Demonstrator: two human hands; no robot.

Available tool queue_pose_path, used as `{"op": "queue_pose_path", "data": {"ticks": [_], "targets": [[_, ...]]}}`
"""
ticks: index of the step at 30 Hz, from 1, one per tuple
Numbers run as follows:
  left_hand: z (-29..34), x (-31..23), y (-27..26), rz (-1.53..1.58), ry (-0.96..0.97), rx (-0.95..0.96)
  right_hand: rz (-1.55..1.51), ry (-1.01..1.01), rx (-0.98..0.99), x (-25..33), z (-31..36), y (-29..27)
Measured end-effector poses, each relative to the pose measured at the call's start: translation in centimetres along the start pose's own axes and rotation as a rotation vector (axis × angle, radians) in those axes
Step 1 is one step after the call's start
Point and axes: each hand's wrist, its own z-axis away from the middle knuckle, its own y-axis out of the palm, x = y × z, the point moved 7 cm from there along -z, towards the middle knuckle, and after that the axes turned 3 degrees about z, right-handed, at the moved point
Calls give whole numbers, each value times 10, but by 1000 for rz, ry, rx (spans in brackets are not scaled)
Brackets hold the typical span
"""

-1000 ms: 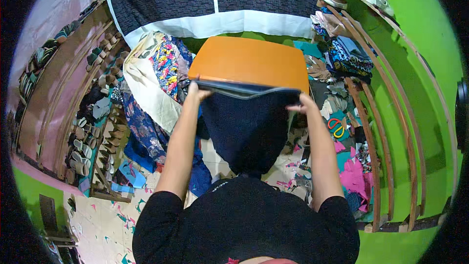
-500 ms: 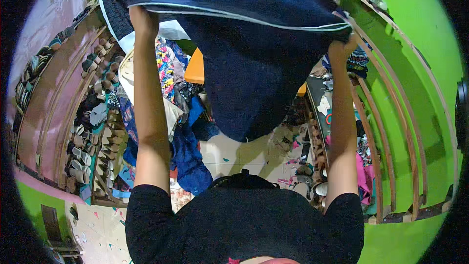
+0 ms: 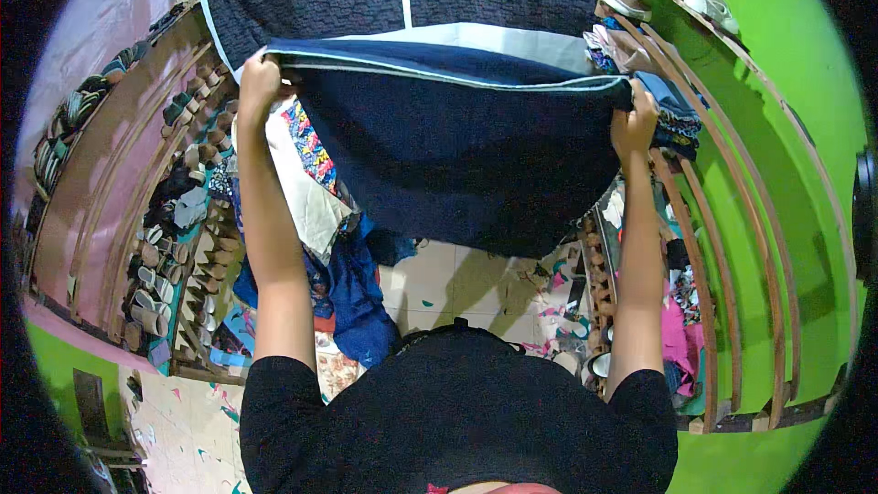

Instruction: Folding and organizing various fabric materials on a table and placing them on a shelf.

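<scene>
The dark blue cloth (image 3: pixel 457 155) has come down since half a second ago, when it was up near the top of the view, and both hands have come down with it. The left hand (image 3: pixel 263 82) is closed tight on the cloth's top left corner. The right hand (image 3: pixel 635 117) is closed tight on its top right corner. The cloth hangs wide between them. Its top edge has a pale rim and gapes a little, like a thin mouth. Its bottom edge hangs in front of the tiled floor (image 3: pixel 421 284). A cream cloth (image 3: pixel 306 206) shows just past its left edge. Shoes (image 3: pixel 151 302) sit in rows on the left rack (image 3: pixel 206 373). Folded clothes (image 3: pixel 675 119) are piled just beside the right hand.
</scene>
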Motion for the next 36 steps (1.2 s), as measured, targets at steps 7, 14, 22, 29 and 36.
{"op": "queue_pose_path", "data": {"ticks": [7, 14, 22, 29, 36], "targets": [[34, 18, 68, 734, -86, 228, -908, 362, 166, 26, 25, 53], [88, -34, 190, 908, 80, 620, -941, -131, 326, 182, 48, 94], [143, 34, 183, 732, 360, 775, -1358, 316, 484, 153, 38, 107], [271, 238, 287, 331, -169, 1006, -1542, 794, 312, 108, 28, 138], [259, 275, 296, -132, 218, 93, -1708, 850, 250, 47, 66, 129]]}}
